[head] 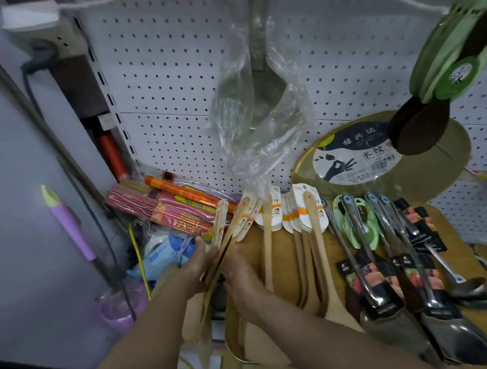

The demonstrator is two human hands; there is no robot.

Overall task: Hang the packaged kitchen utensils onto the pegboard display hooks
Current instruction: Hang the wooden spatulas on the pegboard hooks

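Both hands are gripping a bundle of pale wooden spatulas with white card headers (229, 236), low against the white perforated pegboard (166, 72). The left hand (196, 266) is curling round the bundle's left side; the right hand (242, 279) is clasping it from the right, fingertips hidden behind the wood. Just beside them, more wooden spatulas (307, 237) and steel ladles with black card sleeves (392, 262) are hanging, crowding the right. Pink and orange incense packets (172, 203) are lying near the left. A crumpled clear plastic bag (259, 117) is dangling above, blurring what is behind. The frame is cutting off the green-carded dark spoons (450, 54) at upper right.
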